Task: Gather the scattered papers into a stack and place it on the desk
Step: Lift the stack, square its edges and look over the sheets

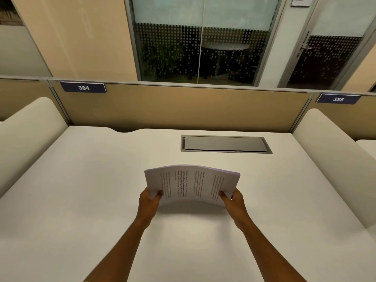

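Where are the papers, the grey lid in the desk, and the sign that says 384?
papers (191, 184), head view, middle of the top printed sheet.
grey lid (223, 143), head view, centre of the flap.
384 sign (83, 87), head view, on the number.

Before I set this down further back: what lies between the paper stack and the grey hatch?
Nothing: in the head view, bare desk separates the paper stack from the grey hatch.

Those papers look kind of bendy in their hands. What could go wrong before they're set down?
The paper stack bows upward, pinched only at its two near corners by the left hand and right hand. Sheets might slide apart or fan out. Set down unevenly on the desk, its edges could lose alignment.
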`<state>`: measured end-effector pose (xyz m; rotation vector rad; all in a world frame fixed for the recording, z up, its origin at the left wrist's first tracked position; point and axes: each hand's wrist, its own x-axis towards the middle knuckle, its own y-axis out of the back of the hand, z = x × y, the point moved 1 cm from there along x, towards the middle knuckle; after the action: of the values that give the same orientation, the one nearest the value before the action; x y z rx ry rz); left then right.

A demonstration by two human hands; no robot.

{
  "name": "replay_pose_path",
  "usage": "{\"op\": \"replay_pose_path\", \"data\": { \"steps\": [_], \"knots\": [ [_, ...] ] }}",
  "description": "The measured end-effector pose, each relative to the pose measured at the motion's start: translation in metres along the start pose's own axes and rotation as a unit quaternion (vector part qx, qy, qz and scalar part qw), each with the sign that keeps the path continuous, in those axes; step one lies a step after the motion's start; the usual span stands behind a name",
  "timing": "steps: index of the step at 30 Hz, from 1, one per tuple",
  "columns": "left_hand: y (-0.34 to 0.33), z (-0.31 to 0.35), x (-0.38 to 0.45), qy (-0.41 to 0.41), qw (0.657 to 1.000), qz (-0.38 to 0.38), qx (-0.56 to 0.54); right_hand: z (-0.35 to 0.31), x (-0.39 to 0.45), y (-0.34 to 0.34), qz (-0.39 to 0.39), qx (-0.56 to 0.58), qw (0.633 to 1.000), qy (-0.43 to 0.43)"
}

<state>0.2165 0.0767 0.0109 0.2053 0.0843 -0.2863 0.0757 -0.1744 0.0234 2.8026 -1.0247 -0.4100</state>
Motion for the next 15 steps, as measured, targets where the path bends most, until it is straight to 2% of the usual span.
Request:
{"op": "replay_pose_path", "data": {
  "steps": [8, 15],
  "knots": [
    [0.006, 0.037, 0.019, -0.042, 0.996, -0.046, 0.057, -0.026, 0.019, 0.018, -0.009, -0.029, 0.999, 0.027],
    [0.021, 0.117, 0.057, -0.111, 0.969, -0.134, 0.173, -0.046, 0.027, 0.044, -0.029, -0.02, 0.999, 0.037]
  ]
}}
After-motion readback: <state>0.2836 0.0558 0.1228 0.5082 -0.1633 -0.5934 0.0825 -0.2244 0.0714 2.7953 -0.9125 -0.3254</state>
